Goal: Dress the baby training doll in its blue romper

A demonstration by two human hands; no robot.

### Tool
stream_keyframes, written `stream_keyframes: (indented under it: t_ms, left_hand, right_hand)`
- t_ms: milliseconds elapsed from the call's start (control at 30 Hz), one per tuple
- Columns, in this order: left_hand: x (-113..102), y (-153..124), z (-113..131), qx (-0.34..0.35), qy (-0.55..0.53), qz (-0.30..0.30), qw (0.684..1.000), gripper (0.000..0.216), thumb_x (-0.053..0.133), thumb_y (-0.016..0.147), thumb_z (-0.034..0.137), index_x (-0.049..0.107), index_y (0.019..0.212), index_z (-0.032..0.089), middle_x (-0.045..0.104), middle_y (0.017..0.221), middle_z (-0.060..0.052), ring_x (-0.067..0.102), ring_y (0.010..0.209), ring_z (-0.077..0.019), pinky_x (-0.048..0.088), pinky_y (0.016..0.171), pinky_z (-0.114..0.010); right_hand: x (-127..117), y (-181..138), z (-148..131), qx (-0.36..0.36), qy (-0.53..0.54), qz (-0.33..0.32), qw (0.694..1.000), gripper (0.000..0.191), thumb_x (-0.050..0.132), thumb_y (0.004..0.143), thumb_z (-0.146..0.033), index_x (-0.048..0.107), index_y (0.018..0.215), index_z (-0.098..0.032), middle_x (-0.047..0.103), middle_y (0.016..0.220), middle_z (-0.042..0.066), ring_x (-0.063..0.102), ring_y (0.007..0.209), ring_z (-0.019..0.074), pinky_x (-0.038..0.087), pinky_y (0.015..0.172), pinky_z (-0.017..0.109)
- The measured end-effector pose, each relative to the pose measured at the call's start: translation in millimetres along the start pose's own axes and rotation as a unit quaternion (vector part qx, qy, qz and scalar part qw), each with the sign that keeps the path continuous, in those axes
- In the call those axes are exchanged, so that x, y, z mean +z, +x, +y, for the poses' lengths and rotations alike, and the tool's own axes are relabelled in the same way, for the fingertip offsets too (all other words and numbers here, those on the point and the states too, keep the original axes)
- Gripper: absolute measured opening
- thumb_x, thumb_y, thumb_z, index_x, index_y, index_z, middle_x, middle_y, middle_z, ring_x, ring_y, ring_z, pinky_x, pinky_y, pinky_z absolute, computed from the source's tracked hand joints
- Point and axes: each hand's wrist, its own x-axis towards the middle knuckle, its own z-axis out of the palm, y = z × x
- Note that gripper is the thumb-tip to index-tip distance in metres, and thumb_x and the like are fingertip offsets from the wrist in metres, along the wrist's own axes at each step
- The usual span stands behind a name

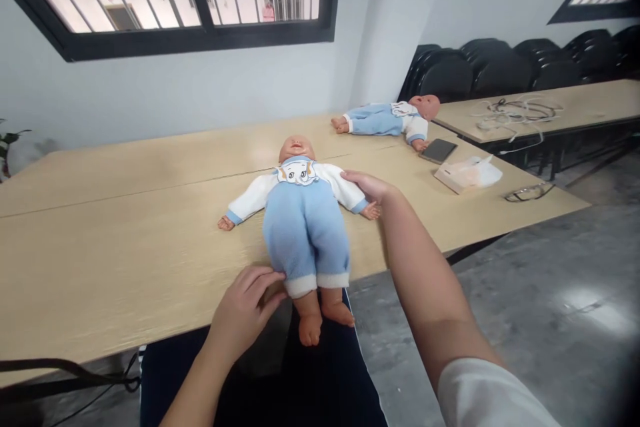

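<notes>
A baby doll (306, 223) in blue trousers and a white-sleeved top lies face up on the table, its feet hanging past the near edge. My left hand (249, 303) is curled at the trouser cuff on the left, thumb and fingertips closed on the cloth. Against the doll's sleeve on the right rests my right hand (373, 187), with its visible fingers stretched out; the sleeve and hand hide the others. A cartoon face decorates the bib (299, 172) on the doll's chest.
Farther back lies a second, similarly dressed doll (383, 119). A dark phone (439, 151), a tissue pack (470, 175) and eyeglasses (529, 193) are to the right on the wooden table (125, 247). Cables (520, 110) cover part of another table, before stacked black chairs (495, 70).
</notes>
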Motion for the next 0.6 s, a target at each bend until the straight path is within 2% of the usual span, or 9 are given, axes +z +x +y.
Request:
stream_keyframes:
  t_ms: [100, 200, 267, 400, 500, 567, 600]
  left_hand:
    - [6.4, 4.3, 3.6, 0.021, 0.006, 0.026, 0.999, 0.021, 0.065, 0.094, 0.029, 0.059, 0.115, 0.029, 0.072, 0.107, -0.006, 0.071, 0.1, -0.025, 0.062, 0.087, -0.044]
    - [13.5, 2.4, 3.7, 0.044, 0.021, 0.056, 0.997, 0.02, 0.067, 0.094, 0.03, 0.059, 0.112, 0.025, 0.071, 0.105, -0.006, 0.069, 0.1, -0.0225, 0.061, 0.087, -0.04]
    - [17.4, -0.3, 2.7, 0.05, 0.034, 0.078, 0.995, 0.018, 0.067, 0.095, 0.03, 0.06, 0.109, 0.023, 0.071, 0.104, -0.006, 0.069, 0.099, -0.0215, 0.06, 0.085, -0.037]
    - [20.4, -3.5, 0.9, 0.069, 0.063, 0.085, 0.992, 0.008, 0.065, 0.096, 0.028, 0.061, 0.102, 0.024, 0.071, 0.1, -0.005, 0.069, 0.095, -0.021, 0.057, 0.081, -0.036]
    - [20.7, -3.8, 0.3, 0.073, 0.062, 0.073, 0.993, 0.002, 0.062, 0.098, 0.026, 0.063, 0.099, 0.024, 0.07, 0.098, -0.003, 0.068, 0.092, -0.02, 0.056, 0.08, -0.035]
    - [20.7, -3.8, -0.2, 0.066, 0.044, 0.072, 0.994, 0.003, 0.06, 0.098, 0.024, 0.063, 0.097, 0.024, 0.07, 0.097, -0.003, 0.067, 0.091, -0.019, 0.055, 0.08, -0.034]
    - [20.6, -3.9, -0.5, 0.064, 0.034, 0.072, 0.995, 0.003, 0.06, 0.098, 0.024, 0.063, 0.097, 0.024, 0.07, 0.097, -0.003, 0.067, 0.09, -0.0186, 0.054, 0.08, -0.034]
  right_hand:
    - [8.4, -4.9, -0.3, -0.056, -0.022, 0.021, 0.998, 0.038, 0.071, 0.084, -0.047, 0.072, 0.108, -0.017, 0.078, 0.095, 0.007, 0.064, 0.071, 0.0201, 0.049, 0.062, 0.029]
    - [20.7, -13.3, -1.2, -0.134, -0.045, 0.063, 0.988, 0.039, 0.068, 0.085, -0.045, 0.073, 0.112, -0.017, 0.078, 0.111, 0.008, 0.069, 0.094, 0.0227, 0.054, 0.082, 0.031]
    - [27.3, -20.2, -0.9, -0.169, -0.074, 0.13, 0.974, 0.039, 0.063, 0.087, -0.046, 0.073, 0.112, -0.017, 0.077, 0.115, 0.009, 0.068, 0.102, 0.0233, 0.054, 0.09, 0.033]
    - [36.0, -46.3, 3.9, -0.18, -0.114, 0.282, 0.935, 0.048, 0.047, 0.094, -0.053, 0.072, 0.108, -0.014, 0.075, 0.109, 0.014, 0.067, 0.1, 0.0257, 0.053, 0.093, 0.041]
    - [57.5, -92.0, 12.9, -0.234, -0.141, 0.363, 0.891, 0.048, 0.04, 0.099, -0.051, 0.069, 0.111, -0.016, 0.07, 0.121, 0.016, 0.062, 0.116, 0.028, 0.045, 0.106, 0.046]
    - [86.7, -137.1, 23.8, -0.337, -0.198, 0.395, 0.831, 0.042, 0.04, 0.102, -0.046, 0.068, 0.115, -0.017, 0.07, 0.121, 0.015, 0.063, 0.116, 0.0282, 0.046, 0.104, 0.047]
    - [105.1, -162.3, 30.8, -0.392, -0.232, 0.387, 0.802, 0.038, 0.04, 0.103, -0.041, 0.067, 0.118, -0.019, 0.07, 0.12, 0.014, 0.063, 0.114, 0.0279, 0.047, 0.101, 0.047]
